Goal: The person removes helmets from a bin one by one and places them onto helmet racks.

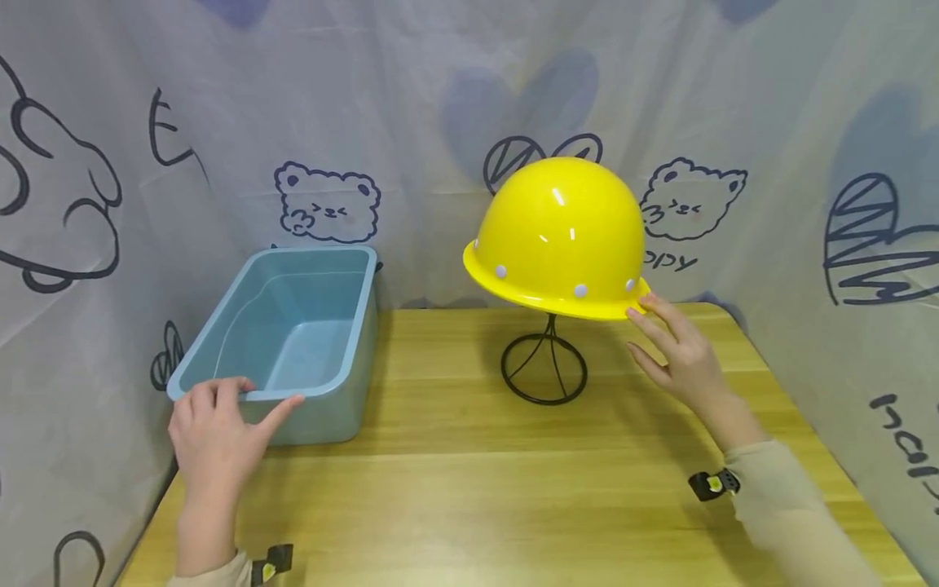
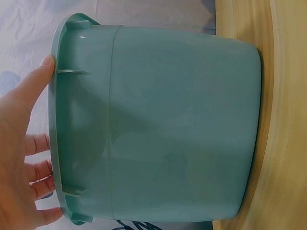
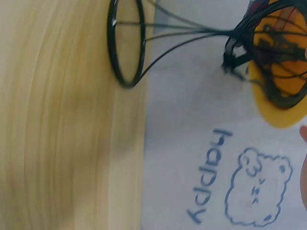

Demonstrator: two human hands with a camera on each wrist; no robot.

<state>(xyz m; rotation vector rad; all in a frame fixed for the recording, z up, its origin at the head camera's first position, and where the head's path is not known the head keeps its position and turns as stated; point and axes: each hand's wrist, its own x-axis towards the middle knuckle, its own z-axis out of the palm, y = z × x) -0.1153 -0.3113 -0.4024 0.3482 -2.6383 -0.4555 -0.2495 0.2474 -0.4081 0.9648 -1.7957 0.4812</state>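
A yellow hard hat [image 1: 565,228] with white rivets sits on a black wire stand [image 1: 544,399]; the stand's ring base is on the table. My right hand [image 1: 678,359] reaches the hat's right brim, fingertips right at the edge and thumb apart below it. From underneath, the right wrist view shows the hat's dark inner harness [image 3: 283,98] and a sliver of that hand at the right edge. At the left stands a blue-green plastic basin [image 1: 355,383]. My left hand [image 1: 216,440] rests on its near rim, fingers bent over the edge, thumb stretched along it.
Both the basin and the stand are on a light wooden table [image 1: 469,505]. A pale curtain [image 1: 418,106] with bear and heart drawings encloses the back and sides. Dark cords [image 2: 139,225] show beside the basin in the left wrist view.
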